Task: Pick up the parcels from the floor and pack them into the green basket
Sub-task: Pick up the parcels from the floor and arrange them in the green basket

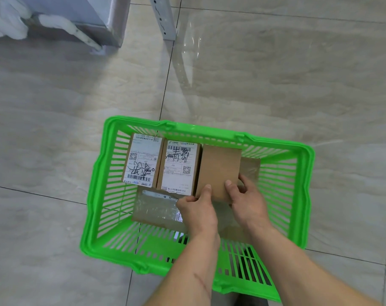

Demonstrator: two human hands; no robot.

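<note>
**Both hands gripping a plain brown parcel inside the green basket**

Gripping the plain brown parcel [218, 171] by its near edge, with both hands at once: left hand [197, 212] pinching the near-left corner, thumb lying on top; right hand [247, 200] clasping the near-right corner, thumb on top, the other fingers curling beneath or behind. Neither hand hanging loose; both closing on that one box.

Pointing away from the person, this parcel's long axis running from near to far, leaning slightly to the right at its far end. Showing a bare cardboard face, no label visible. Sitting raised above the parcels below it, near edge held in the hands; impossible to tell whether its far edge is resting on anything.

Lying just left of it, side by side and touching each other, two labelled parcels: the middle one [179, 168] and the far-left one [141, 161], each with long axis near-to-far, parallel to the held box, white shipping labels facing up with barcodes and black handwriting. Their labels facing opposite ways.

Lying under and beside these, two flatter taped parcels: one [156, 208] at the near-left with its long axis left-to-right, one [250, 167] peeking out behind the held box on the right.

Counting five parcels visible, all within the green basket [307, 195], one basket only, standing on the tiled floor [55, 129]. Standing at the far edge, a perforated metal post [164, 18].
</note>
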